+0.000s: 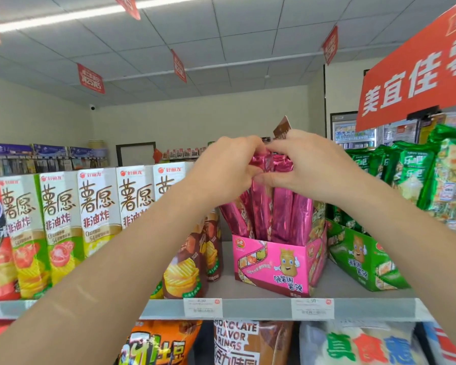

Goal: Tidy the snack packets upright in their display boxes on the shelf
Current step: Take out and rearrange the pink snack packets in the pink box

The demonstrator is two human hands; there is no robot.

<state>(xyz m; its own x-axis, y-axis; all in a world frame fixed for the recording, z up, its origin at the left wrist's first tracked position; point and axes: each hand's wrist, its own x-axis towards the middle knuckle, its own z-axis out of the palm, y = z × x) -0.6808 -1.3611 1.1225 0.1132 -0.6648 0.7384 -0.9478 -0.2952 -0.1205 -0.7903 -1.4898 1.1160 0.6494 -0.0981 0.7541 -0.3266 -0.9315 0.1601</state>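
From the head camera, both arms reach up and away to the upper shelf point(248, 308). The left hand point(221, 169) and the right hand point(308, 167) meet over the tops of the pink snack packets point(279, 212), which stand in a bunch inside the pink display box point(271, 267) near the middle of the shelf. The fingers of both hands are pinched onto the crimped upper ends of the packets, the left from the left side and the right from the right and above, thumbs underneath. The packets lean a little, those on the left splaying outward toward the brown chip bags point(187, 262) just beside the box. To the right sits a green display box point(363, 259) with green packets point(411, 169) that are fuller and slumped.

The step in hand looks like gathering the pink packets together and squaring them upright. The next move likely calls for easing the splayed left ones inward so they stand straight against the rest, then letting go without tipping the bunch.
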